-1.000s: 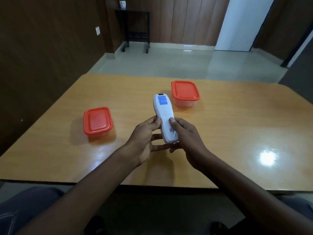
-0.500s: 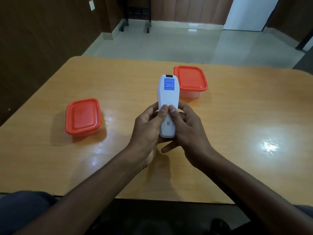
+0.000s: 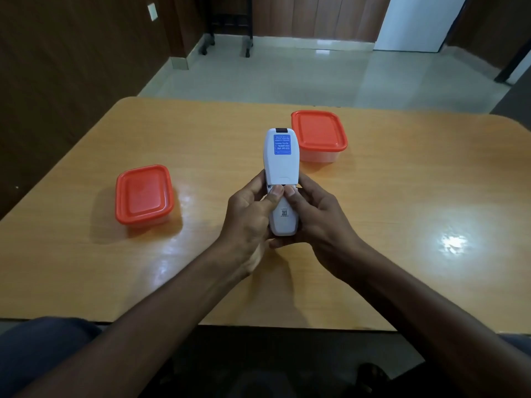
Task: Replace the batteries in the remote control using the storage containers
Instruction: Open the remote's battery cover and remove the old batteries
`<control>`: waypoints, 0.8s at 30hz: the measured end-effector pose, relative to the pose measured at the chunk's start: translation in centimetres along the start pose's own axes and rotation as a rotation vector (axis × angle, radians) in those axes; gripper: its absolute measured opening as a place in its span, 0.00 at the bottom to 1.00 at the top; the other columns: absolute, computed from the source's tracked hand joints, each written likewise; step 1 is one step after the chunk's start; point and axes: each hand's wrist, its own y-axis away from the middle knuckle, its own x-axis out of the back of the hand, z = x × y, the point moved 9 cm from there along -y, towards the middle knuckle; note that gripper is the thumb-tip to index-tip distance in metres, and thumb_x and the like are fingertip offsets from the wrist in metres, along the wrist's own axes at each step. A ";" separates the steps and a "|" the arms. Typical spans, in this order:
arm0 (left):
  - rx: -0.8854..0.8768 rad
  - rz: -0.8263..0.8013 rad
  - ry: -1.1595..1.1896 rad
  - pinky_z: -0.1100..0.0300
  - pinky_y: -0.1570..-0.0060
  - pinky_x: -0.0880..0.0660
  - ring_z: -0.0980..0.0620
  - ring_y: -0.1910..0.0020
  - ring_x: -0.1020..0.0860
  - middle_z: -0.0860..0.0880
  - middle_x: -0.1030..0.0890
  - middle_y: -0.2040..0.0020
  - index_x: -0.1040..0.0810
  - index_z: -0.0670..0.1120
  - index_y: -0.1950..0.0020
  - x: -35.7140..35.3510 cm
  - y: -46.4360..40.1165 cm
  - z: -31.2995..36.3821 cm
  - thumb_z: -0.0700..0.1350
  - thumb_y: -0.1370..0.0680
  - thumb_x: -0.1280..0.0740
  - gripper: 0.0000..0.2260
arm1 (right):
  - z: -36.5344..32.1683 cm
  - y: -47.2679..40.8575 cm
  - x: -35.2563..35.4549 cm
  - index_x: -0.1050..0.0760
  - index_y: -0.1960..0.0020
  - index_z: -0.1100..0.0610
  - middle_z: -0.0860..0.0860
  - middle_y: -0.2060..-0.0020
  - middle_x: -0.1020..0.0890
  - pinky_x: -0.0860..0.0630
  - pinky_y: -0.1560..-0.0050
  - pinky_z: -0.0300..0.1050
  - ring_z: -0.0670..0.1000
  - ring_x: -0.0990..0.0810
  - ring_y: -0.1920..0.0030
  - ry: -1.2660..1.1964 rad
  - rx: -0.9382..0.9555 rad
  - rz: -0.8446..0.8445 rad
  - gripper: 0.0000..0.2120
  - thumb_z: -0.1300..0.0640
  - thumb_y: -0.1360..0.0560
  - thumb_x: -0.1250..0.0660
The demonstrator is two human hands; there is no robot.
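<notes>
While two red-lidded containers point(image 3: 144, 195) point(image 3: 319, 134) sit closed on the table point(image 3: 402, 196), your left hand point(image 3: 247, 222) and right hand point(image 3: 319, 219) clamp the white remote point(image 3: 281, 168) back-up between them, thumbs meeting on its battery cover point(image 3: 283, 218).

**Remote held face-down, both containers lidded**

Your white remote control point(image 3: 281, 179) points away from you, back side up, a blue label near its far end and a dark gap showing at the battery cover. Two clear containers with orange lids sit shut: left container point(image 3: 143, 195), right container point(image 3: 319, 135).
</notes>
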 end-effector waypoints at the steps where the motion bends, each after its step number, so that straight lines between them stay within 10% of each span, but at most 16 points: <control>1: 0.002 -0.022 0.001 0.43 0.48 0.17 0.46 0.41 0.17 0.48 0.17 0.36 0.25 0.51 0.27 -0.2 -0.1 0.2 0.40 0.17 0.36 0.18 | -0.4 0.0 0.1 0.31 0.24 0.45 0.56 0.40 0.18 0.15 0.62 0.58 0.60 0.14 0.48 -0.008 0.004 -0.022 0.21 0.54 0.16 0.38; 9: 0.097 -0.006 0.073 0.37 0.49 0.19 0.35 0.42 0.18 0.40 0.18 0.38 0.26 0.49 0.30 0.2 -0.9 0.4 0.37 0.20 0.35 0.19 | -1.1 0.3 2.0 0.29 0.25 0.50 0.50 0.40 0.20 0.15 0.63 0.51 0.51 0.16 0.48 0.368 0.123 0.177 0.28 0.51 0.24 0.26; 13: 0.122 -0.015 0.187 0.50 0.64 0.18 0.39 0.51 0.17 0.38 0.19 0.37 0.27 0.47 0.30 0.3 -0.9 -0.1 0.32 0.22 0.36 0.22 | -3.4 1.6 1.7 0.20 0.35 0.53 0.49 0.49 0.19 0.21 0.58 0.42 0.45 0.20 0.53 0.809 0.441 0.316 0.26 0.47 0.31 0.21; 24: 0.111 0.027 0.232 0.48 0.59 0.16 0.41 0.48 0.15 0.46 0.14 0.44 0.29 0.48 0.30 -0.5 -0.7 -1.5 0.36 0.22 0.30 0.23 | -4.0 1.5 2.5 0.21 0.41 0.54 0.48 0.54 0.15 0.19 0.58 0.44 0.47 0.18 0.56 0.853 0.341 0.389 0.26 0.47 0.36 0.21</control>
